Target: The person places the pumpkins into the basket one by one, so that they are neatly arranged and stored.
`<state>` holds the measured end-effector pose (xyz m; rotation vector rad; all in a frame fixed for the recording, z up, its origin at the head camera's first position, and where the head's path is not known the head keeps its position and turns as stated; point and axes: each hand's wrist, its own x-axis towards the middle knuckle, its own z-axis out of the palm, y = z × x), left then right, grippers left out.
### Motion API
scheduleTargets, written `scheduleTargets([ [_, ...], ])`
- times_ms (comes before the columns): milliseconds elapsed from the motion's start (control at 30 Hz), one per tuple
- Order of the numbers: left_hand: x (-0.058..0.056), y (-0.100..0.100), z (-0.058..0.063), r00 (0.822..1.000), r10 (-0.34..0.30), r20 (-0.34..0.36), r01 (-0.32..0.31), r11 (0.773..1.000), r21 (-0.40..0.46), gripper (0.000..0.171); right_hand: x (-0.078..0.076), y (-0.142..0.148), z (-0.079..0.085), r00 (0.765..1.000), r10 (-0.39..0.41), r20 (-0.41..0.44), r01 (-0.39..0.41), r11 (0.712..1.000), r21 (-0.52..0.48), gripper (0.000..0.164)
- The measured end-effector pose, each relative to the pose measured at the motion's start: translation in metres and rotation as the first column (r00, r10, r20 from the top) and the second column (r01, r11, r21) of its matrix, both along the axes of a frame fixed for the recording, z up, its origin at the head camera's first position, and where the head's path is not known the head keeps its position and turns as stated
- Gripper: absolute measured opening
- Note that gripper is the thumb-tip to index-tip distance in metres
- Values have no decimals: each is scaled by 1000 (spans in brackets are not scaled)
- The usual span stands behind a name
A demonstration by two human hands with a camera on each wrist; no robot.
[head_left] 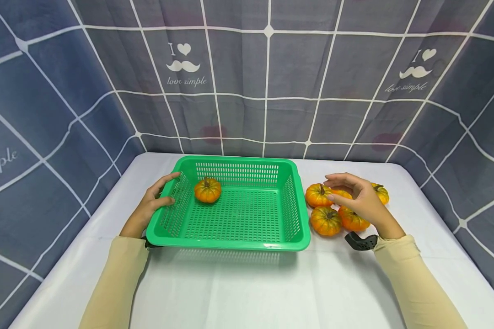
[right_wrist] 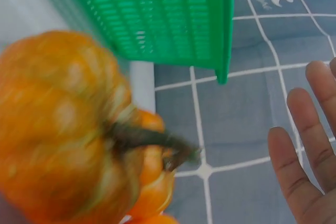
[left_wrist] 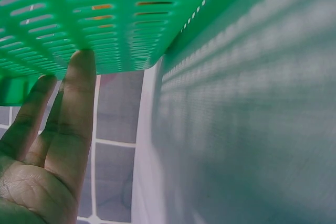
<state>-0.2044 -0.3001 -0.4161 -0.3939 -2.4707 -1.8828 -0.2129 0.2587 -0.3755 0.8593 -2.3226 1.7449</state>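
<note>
A green plastic basket (head_left: 247,249) with slotted walls stands on the white table, and one small orange pumpkin (head_left: 207,190) sits inside toward its back left. My left hand (head_left: 153,201) is at the basket's left side, thumb and fingertips by the rim. In the left wrist view its straight fingers (left_wrist: 76,103) reach up against the slotted outer wall. Over a cluster of small pumpkins right of the basket hovers my right hand (head_left: 360,196), fingers spread apart and holding nothing. Nearest to it are an orange pumpkin (head_left: 318,195) and a yellow-orange pumpkin (head_left: 326,221). The right wrist view shows a large, close pumpkin (right_wrist: 58,129) with a dark stem.
Another pumpkin (head_left: 380,193) lies beyond my right hand, partly covered by it. Grey-blue cloth (head_left: 238,114) with white grid lines hangs behind and on both sides of the white tabletop (head_left: 247,292).
</note>
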Motion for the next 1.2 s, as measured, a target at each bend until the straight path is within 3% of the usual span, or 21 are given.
scheduleTargets([
  [533,-2,-2,-2,1000,-7,-22,7,1000,14,78,8,31,-23,995,-95,-19,96,995,41,42],
  [1200,-2,-1,-2,1000,-7,-12,7,1000,10,78,16,71,-57,969,-232,-90,241,964,112,54],
])
